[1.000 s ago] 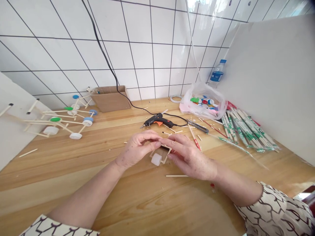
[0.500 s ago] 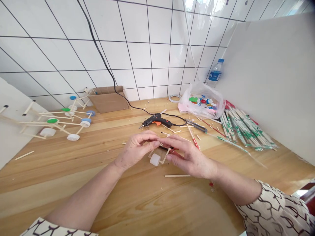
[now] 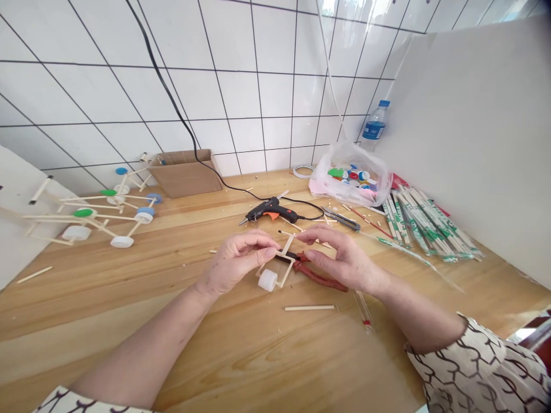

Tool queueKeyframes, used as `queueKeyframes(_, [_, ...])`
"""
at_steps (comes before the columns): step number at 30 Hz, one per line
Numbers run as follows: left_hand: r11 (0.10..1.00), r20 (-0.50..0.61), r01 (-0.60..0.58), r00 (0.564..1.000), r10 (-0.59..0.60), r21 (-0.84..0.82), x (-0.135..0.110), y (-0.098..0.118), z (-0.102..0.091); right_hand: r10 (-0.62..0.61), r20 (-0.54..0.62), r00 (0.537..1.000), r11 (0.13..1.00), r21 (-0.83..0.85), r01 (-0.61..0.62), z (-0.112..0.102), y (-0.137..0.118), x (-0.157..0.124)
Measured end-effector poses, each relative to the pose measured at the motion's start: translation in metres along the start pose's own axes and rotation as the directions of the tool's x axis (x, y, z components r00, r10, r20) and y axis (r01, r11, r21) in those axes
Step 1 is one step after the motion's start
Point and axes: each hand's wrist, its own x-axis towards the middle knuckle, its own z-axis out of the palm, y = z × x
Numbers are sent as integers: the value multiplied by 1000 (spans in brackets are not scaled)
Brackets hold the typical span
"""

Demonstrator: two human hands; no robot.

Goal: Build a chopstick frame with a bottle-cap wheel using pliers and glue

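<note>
My left hand [image 3: 239, 261] is closed in a pinch on a small frame of wooden sticks [image 3: 284, 259] at the middle of the wooden table [image 3: 241, 355]. A white bottle cap [image 3: 267, 280] is fixed to the frame's near-left corner. My right hand [image 3: 346, 261] is just right of the frame, fingers curled over red-handled pliers [image 3: 321, 277]. The tool's dark tip touches the frame's right side. A loose short stick [image 3: 309, 308] lies in front of both hands.
Behind the hands lie a black glue gun [image 3: 271, 211] with its cord and a grey cutter [image 3: 340, 218]. At back right are a bag of bottle caps [image 3: 350, 180], a water bottle [image 3: 373, 126] and wrapped chopsticks [image 3: 424, 226]. Stick-and-cap models [image 3: 99, 215] and a cardboard box [image 3: 187, 171] stand at left.
My right hand has drawn back to the right off the frame, uncovering the red-handled pliers. My left hand keeps its pinch, and the frame now shows more fully.
</note>
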Motion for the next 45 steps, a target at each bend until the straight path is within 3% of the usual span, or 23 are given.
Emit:
queueKeyframes(8, [998, 8, 32, 999, -32, -46, 1, -3, 0, 38, -37, 999, 996, -75, -41, -2, 23, 3])
queueKeyframes(22, [985, -3, 144, 989, -145, -92, -1, -4, -2, -53, 39, 998, 994, -91, 57, -1, 15, 2])
queueKeyframes(28, [969, 26, 212, 977, -211, -124, -2, -1, -2, -110, 121, 987, 963, -232, 136, 1, 18, 1])
queueKeyframes(45, [945, 56, 285, 959, -279, -162, 0, -5, -3, -99, 154, 983, 942, -303, 143, 0, 17, -1])
